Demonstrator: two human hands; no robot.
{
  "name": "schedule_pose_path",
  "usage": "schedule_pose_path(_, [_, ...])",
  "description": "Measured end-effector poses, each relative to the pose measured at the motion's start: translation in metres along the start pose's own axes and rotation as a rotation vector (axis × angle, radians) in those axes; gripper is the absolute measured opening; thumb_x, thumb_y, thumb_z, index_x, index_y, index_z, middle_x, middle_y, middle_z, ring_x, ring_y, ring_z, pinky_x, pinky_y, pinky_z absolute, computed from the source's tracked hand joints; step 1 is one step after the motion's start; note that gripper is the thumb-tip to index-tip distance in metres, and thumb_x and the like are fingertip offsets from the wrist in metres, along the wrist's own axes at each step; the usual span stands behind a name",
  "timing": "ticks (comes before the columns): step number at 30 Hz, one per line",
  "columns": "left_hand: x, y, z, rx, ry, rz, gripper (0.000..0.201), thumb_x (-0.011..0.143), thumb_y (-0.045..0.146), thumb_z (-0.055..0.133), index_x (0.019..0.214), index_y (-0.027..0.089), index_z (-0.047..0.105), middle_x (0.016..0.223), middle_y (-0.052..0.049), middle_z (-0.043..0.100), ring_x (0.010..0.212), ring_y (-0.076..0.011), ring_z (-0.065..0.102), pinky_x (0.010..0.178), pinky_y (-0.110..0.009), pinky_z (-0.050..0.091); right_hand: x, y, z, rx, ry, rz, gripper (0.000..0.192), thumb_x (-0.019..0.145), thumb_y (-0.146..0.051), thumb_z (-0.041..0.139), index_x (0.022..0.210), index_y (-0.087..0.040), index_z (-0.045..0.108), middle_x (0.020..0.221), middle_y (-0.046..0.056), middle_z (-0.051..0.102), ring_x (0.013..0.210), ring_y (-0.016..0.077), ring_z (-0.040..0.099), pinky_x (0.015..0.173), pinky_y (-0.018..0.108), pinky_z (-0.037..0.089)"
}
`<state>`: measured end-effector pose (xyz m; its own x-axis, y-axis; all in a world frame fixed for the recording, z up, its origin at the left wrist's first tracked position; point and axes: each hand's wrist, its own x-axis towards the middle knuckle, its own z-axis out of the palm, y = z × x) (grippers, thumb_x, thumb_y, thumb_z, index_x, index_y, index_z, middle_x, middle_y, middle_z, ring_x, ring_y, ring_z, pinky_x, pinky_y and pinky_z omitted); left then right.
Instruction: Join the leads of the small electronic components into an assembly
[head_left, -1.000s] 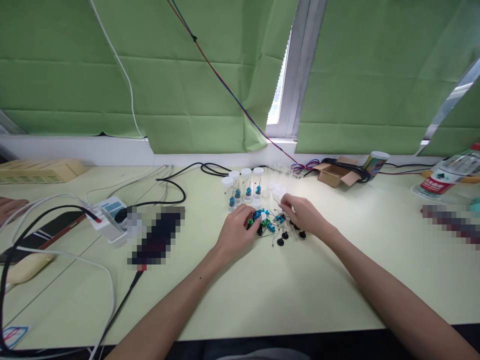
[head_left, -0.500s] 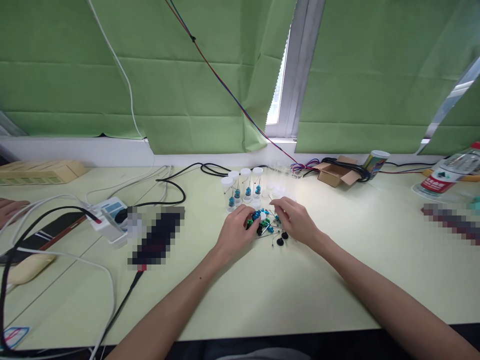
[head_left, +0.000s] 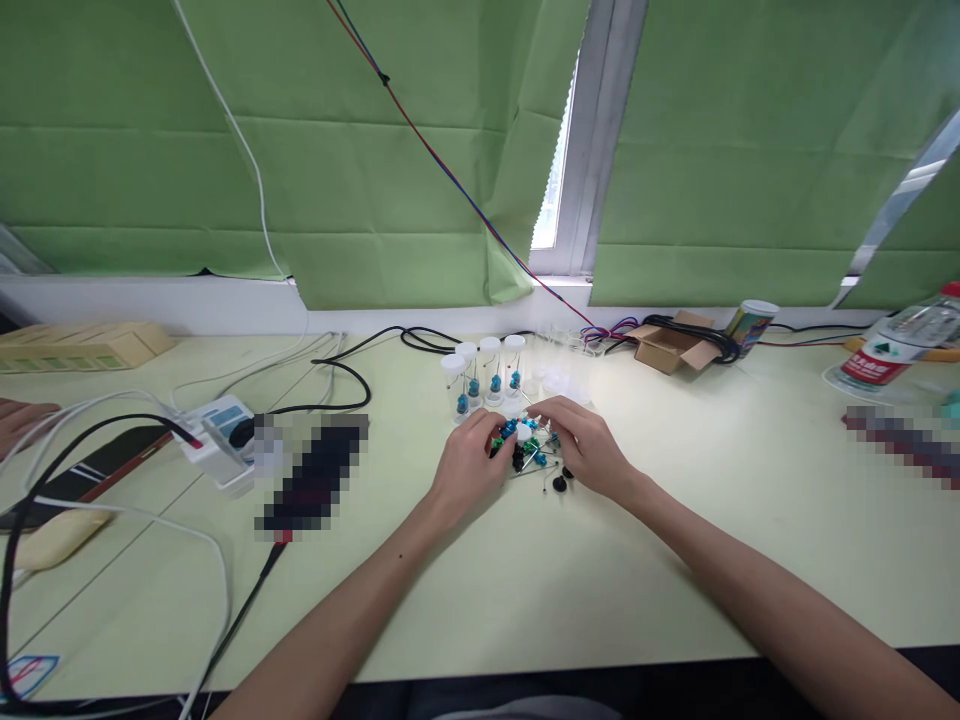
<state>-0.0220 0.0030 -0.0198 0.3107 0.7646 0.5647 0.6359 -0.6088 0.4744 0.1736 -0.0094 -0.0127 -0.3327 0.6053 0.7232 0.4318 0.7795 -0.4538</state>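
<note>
On the pale table, a pile of small blue, green and black parts with thin metal stems lies between my two hands. My left hand is curled at the pile's left side, fingertips close to blue pieces; what it holds is hidden. From the right, my right hand reaches over the pile with thumb and fingers drawn together, and anything in them is too small to name. A white round cap shows between the hands. Behind them stand several clear vials with white caps, each with a blue part inside.
More clear containers stand right of the vials. A small open cardboard box, a can and a water bottle are at the back right. To the left are a power strip, cables and another person's hand.
My right hand has shifted slightly left and down, bringing its fingertips nearer my left hand. The white cap now shows more fully between them. My left hand has barely moved.
</note>
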Motion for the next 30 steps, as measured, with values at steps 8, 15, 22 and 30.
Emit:
schedule_pose_path(8, [0.0, -0.001, 0.0, 0.0, 0.02, -0.015, 0.009, 0.089, 0.026, 0.055, 0.085, 0.019, 0.059, 0.077, -0.001, 0.058, 0.064, -0.0133, 0.048, 0.061, -0.028, 0.04, -0.004, 0.01, 0.006, -0.042, -0.019, -0.019, 0.023, 0.097, -0.015, 0.046, 0.112, -0.022, 0.062, 0.103, 0.01, 0.067, 0.094, 0.0209, 0.064, 0.08, 0.036, 0.055])
schedule_pose_path(15, [0.001, 0.0, -0.001, 0.006, 0.023, -0.014, 0.008, 0.088, 0.025, 0.055, 0.085, 0.019, 0.059, 0.079, -0.002, 0.059, 0.065, -0.014, 0.049, 0.062, -0.028, 0.041, -0.003, 0.007, 0.005, -0.06, 0.051, -0.025, 0.019, 0.098, -0.02, 0.046, 0.104, -0.02, 0.064, 0.091, 0.009, 0.069, 0.084, 0.0198, 0.065, 0.073, 0.034, 0.055])
schedule_pose_path(22, [0.001, 0.0, -0.001, 0.004, 0.027, -0.011, 0.009, 0.088, 0.025, 0.054, 0.086, 0.019, 0.06, 0.08, -0.002, 0.06, 0.065, -0.0139, 0.049, 0.062, -0.029, 0.041, -0.004, 0.0, 0.005, -0.054, 0.065, -0.003, 0.021, 0.1, -0.022, 0.042, 0.101, -0.02, 0.063, 0.081, 0.006, 0.066, 0.073, 0.0171, 0.062, 0.068, 0.03, 0.052])
schedule_pose_path(30, [0.001, 0.0, -0.001, -0.004, 0.011, -0.012, 0.008, 0.088, 0.025, 0.056, 0.087, 0.019, 0.061, 0.078, -0.001, 0.058, 0.062, -0.013, 0.046, 0.061, -0.028, 0.041, -0.003, -0.009, 0.003, -0.018, 0.104, 0.099, 0.025, 0.101, -0.024, 0.04, 0.082, -0.02, 0.056, 0.068, 0.001, 0.058, 0.061, 0.0135, 0.053, 0.062, 0.027, 0.045])
